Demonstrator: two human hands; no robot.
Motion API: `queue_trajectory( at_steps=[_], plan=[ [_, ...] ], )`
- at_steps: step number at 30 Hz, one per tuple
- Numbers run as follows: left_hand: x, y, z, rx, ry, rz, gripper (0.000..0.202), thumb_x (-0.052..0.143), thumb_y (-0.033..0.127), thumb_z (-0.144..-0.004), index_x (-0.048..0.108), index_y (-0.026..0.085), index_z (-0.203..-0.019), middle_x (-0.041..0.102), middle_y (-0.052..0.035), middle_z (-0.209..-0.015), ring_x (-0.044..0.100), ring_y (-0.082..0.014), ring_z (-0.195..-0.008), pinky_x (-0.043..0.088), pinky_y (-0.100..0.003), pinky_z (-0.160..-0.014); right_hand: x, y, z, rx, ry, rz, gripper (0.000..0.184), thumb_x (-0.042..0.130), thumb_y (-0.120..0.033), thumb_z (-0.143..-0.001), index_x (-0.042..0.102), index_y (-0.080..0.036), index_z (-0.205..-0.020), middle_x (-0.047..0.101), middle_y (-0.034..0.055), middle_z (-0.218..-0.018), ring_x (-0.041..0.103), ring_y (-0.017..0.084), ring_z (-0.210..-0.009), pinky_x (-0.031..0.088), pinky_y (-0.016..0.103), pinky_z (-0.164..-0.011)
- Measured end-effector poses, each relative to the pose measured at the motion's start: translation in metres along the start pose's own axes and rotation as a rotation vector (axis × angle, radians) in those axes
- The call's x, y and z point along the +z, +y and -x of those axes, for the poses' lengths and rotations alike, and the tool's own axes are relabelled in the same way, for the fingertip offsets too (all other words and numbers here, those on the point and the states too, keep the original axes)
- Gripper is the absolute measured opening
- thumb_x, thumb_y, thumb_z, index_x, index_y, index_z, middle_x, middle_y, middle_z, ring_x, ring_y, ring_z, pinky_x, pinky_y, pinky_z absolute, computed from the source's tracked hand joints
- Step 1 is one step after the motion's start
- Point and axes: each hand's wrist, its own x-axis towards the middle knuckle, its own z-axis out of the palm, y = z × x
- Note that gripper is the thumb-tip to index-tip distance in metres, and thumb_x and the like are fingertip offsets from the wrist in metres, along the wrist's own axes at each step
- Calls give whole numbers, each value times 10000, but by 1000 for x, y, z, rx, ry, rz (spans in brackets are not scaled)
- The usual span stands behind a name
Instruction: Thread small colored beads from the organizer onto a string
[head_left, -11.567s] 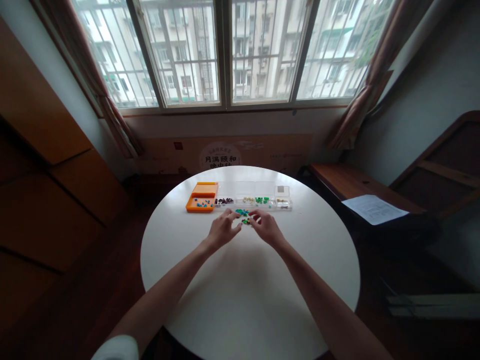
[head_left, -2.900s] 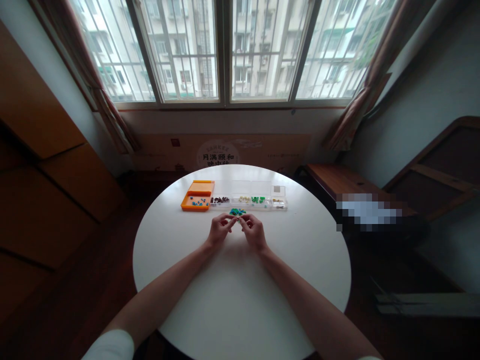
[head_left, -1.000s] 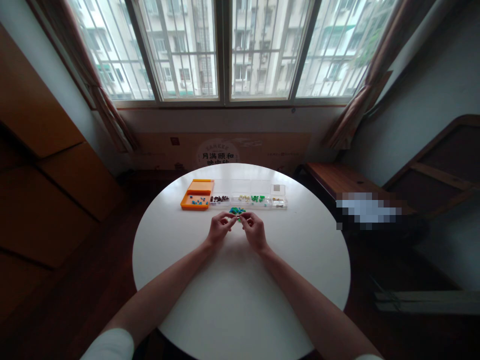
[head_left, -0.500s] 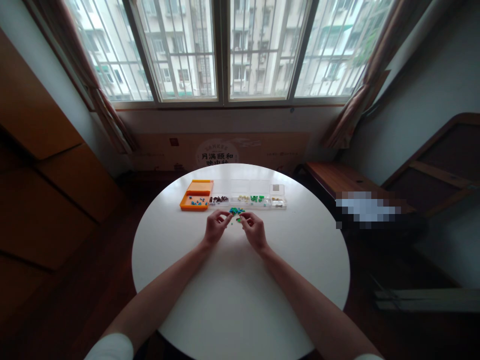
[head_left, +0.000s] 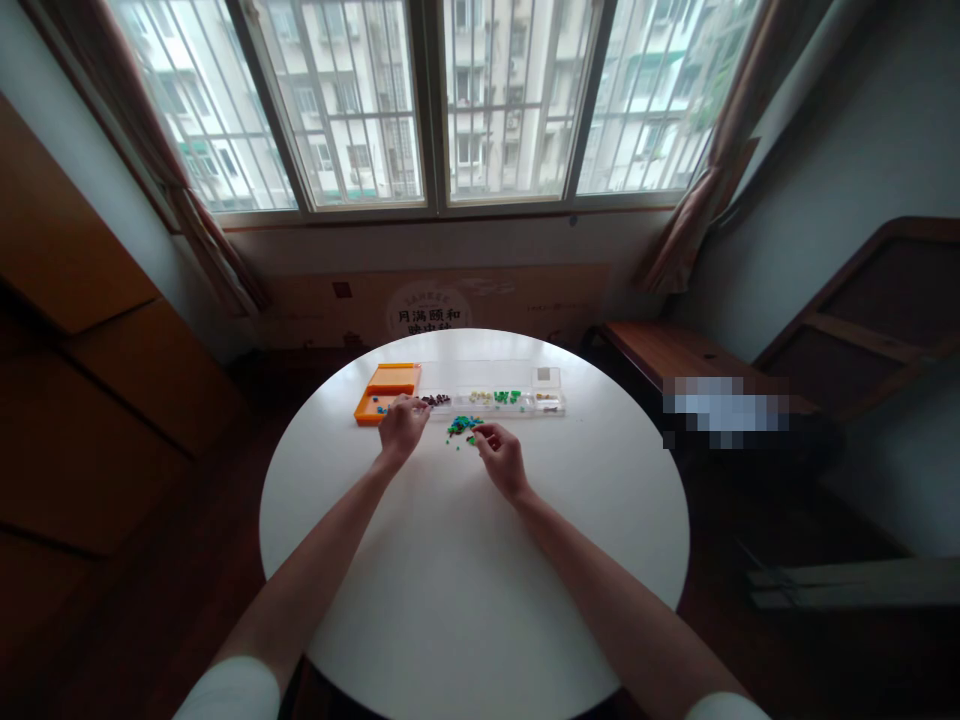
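Observation:
A small heap of blue and green pieces (head_left: 464, 425) lies mid-table, with a few loose green bits in front of it. My right hand (head_left: 502, 457) is at the heap's right edge, thumb and fingers pinched together; whatever sits between the tips is too small to make out. My left hand (head_left: 402, 427) is in front of the orange box (head_left: 396, 377), hiding part of its front section and the blue bits there. Its fingers are closed, with the tips near the dark brown pieces (head_left: 437, 400) in a clear compartment. What they hold, if anything, I cannot tell.
Clear open boxes (head_left: 480, 408) stand in a row right of the orange one, holding cream pieces (head_left: 480, 398) and green pieces (head_left: 507, 397). All rest on a round white table (head_left: 450, 580). A wooden bench (head_left: 645, 350) stands to the right, below the window.
My left hand has moved left and slightly away from me, from the heap to the orange box and the dark pieces. The right hand stays at the heap. The view has shifted slightly.

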Motion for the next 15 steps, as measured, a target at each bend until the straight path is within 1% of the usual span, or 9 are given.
queue_trajectory(
  at_steps=[2,4,6,8,10,13,15],
  plan=[
    [3,-1,-9,-13,-4,-38,188,551,343,-807,683,223,-865,627,-49,-977,593,-183,-838,438,-251,-656,0,0,1,-6,-2,5,190,517,-289,-763,628,-140,-804,623,35,-661,514,116,-502,415,226,-471],
    [7,-3,-16,-42,16,-63,197,530,329,-824,678,223,-900,620,-54,-994,592,-183,-844,435,-253,-664,-1,-1,1,-17,-3,8,191,515,-290,-767,630,-143,-806,628,36,-663,523,119,-509,420,227,-478],
    [11,-5,-18,-24,14,-58,206,520,299,-830,670,228,-952,611,-55,-1008,591,-179,-848,431,-245,-660,-1,-2,1,-27,-1,8,194,512,-291,-770,632,-143,-805,637,41,-674,543,126,-530,431,230,-491],
    [15,-6,-12,23,5,-27,212,517,287,-830,670,221,-962,607,-52,-996,592,-163,-816,426,-233,-649,-3,-3,-1,-24,10,10,198,511,-293,-771,633,-141,-804,645,48,-683,561,131,-541,439,232,-499],
    [16,-5,-2,69,-31,24,215,513,305,-830,674,221,-945,609,-40,-981,585,-134,-722,416,-220,-604,-4,-2,-4,-12,29,17,205,512,-297,-767,632,-135,-808,648,53,-683,571,134,-542,443,234,-500],
    [15,-2,17,129,-122,98,204,527,338,-814,678,218,-882,619,-21,-956,551,-99,-604,402,-213,-563,-8,2,-8,11,46,51,224,509,-306,-762,637,-129,-815,644,55,-671,573,137,-535,450,240,-505],
    [14,1,28,169,-187,142,207,536,350,-805,679,219,-880,624,-15,-926,535,-86,-565,410,-216,-581,-12,4,-11,22,44,103,224,512,-303,-751,643,-130,-806,649,58,-684,565,136,-530,453,247,-512]
  ],
)
